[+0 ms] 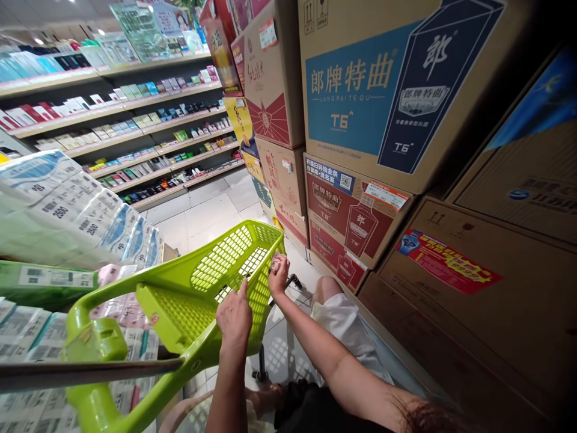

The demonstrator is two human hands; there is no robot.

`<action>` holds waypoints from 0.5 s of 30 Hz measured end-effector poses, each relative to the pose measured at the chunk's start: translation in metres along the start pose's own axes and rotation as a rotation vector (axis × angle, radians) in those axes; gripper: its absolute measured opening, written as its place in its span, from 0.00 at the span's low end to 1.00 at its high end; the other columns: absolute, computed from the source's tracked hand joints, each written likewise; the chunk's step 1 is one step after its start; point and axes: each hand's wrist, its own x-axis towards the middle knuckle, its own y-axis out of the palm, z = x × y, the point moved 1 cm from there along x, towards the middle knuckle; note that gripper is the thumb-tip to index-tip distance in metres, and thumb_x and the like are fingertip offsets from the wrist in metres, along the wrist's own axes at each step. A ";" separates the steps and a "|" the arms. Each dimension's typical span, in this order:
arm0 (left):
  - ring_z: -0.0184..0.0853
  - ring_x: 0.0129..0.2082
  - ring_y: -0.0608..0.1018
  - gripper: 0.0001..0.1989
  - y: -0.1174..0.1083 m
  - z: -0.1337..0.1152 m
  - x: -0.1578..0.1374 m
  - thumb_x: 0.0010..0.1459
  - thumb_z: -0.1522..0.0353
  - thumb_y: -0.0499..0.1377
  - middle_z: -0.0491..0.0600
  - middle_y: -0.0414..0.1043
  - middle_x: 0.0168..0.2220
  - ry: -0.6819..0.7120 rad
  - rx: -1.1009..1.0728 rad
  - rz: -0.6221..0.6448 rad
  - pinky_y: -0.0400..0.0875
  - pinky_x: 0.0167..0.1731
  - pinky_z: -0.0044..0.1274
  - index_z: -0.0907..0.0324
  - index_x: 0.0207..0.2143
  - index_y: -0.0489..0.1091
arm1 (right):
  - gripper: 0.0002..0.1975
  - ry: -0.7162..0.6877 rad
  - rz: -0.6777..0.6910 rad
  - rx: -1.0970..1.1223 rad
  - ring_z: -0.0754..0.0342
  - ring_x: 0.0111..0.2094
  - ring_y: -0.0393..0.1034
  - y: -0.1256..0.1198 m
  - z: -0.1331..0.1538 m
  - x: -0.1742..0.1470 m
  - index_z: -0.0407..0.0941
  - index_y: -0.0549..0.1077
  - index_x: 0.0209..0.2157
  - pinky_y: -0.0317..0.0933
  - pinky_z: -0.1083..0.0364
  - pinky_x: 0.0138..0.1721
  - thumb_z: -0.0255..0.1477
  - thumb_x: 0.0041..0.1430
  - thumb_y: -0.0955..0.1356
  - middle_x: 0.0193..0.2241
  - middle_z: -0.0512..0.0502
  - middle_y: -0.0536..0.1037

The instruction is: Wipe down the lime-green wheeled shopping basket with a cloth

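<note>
A bright green plastic shopping cart (180,264) stands tilted in view in front of me, its basket showing nothing inside. My left hand (234,316) is on the cart's near side rim, with the index finger stretched forward and the other fingers curled over the edge. Farther along the same rim, toward the front corner, my right hand (278,273) is closed around the edge. The undersides of both grips are hidden by the cart wall. The cart's metal push bar (90,370) points to the left.
Stacked cardboard cartons (356,78) rise close on the right. Wrapped paper packs (90,210) are piled on the left. Shelves with small boxed goods (135,108) line the back. Pale floor tiles (202,207) lie between, and a cart wheel (260,376) rests near my feet.
</note>
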 end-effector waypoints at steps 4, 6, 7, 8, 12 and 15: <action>0.43 0.47 0.77 0.27 -0.006 0.006 -0.009 0.62 0.75 0.48 0.57 0.78 0.44 -0.059 0.051 -0.048 0.62 0.51 0.33 0.56 0.62 0.69 | 0.19 0.143 0.010 -0.032 0.53 0.40 0.65 0.000 -0.005 -0.005 0.45 0.66 0.39 0.62 0.55 0.46 0.17 0.42 0.63 0.35 0.49 0.70; 0.41 0.45 0.78 0.28 -0.006 0.010 -0.010 0.63 0.75 0.47 0.57 0.78 0.45 -0.103 0.008 -0.014 0.65 0.46 0.31 0.53 0.62 0.68 | 0.20 0.071 0.025 -0.010 0.53 0.42 0.66 0.005 0.004 -0.005 0.46 0.67 0.42 0.62 0.54 0.48 0.18 0.45 0.62 0.40 0.46 0.71; 0.40 0.44 0.78 0.28 -0.006 0.011 -0.010 0.64 0.75 0.45 0.56 0.78 0.45 -0.116 -0.019 0.003 0.65 0.42 0.29 0.52 0.63 0.68 | 0.20 0.013 0.038 0.002 0.52 0.44 0.67 0.007 0.009 -0.006 0.46 0.68 0.44 0.62 0.54 0.50 0.18 0.47 0.62 0.43 0.44 0.71; 0.40 0.43 0.79 0.29 -0.005 0.012 -0.010 0.64 0.75 0.44 0.56 0.78 0.45 -0.122 -0.039 0.012 0.65 0.40 0.28 0.51 0.63 0.67 | 0.21 -0.037 0.049 0.011 0.52 0.47 0.67 0.009 0.014 -0.009 0.46 0.68 0.45 0.62 0.53 0.52 0.18 0.49 0.61 0.46 0.43 0.70; 0.40 0.45 0.79 0.28 0.000 0.016 -0.007 0.66 0.75 0.42 0.56 0.77 0.45 -0.107 -0.030 -0.023 0.66 0.39 0.28 0.51 0.63 0.68 | 0.19 0.043 0.036 -0.024 0.52 0.43 0.68 0.009 0.011 -0.026 0.45 0.68 0.42 0.63 0.53 0.49 0.17 0.47 0.61 0.41 0.44 0.71; 0.39 0.44 0.79 0.29 0.004 0.018 -0.006 0.66 0.75 0.42 0.55 0.77 0.45 -0.094 -0.004 -0.041 0.66 0.39 0.27 0.51 0.63 0.67 | 0.16 0.128 0.040 -0.043 0.53 0.36 0.67 0.009 0.008 -0.035 0.45 0.68 0.37 0.64 0.54 0.44 0.17 0.45 0.62 0.35 0.48 0.70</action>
